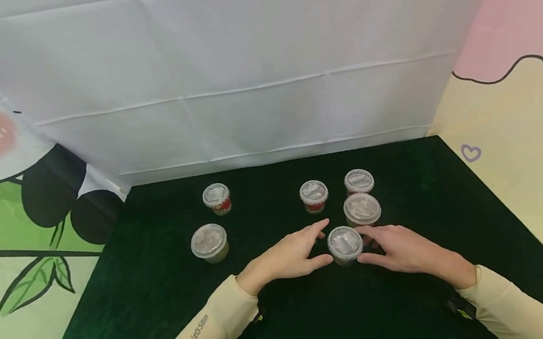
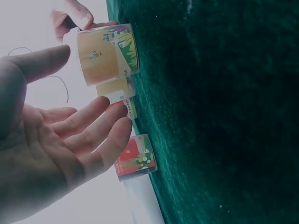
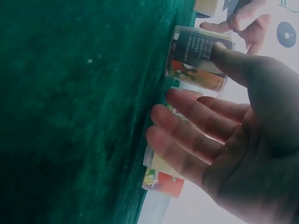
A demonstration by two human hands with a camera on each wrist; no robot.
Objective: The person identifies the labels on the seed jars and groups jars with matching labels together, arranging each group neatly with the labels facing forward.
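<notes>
A small clear-lidded plastic cup stands upright on the green cloth between the two hands. To its left is my left hand, fingers loosely extended and a gap between it and the cup. My right hand is on the other side, its thumb and fingertips right at the cup's edge; whether they touch it I cannot tell. The cup's printed wrap shows in the left wrist view as a tan label and in the right wrist view as a dark and orange label. Neither hand has its fingers curled round anything.
Just behind the right fingers is a wider lidded tub, with a red-labelled cup beyond it. Another red-labelled cup stands at the back middle. Off to the left are a cup and a tub. A white curtain hangs behind.
</notes>
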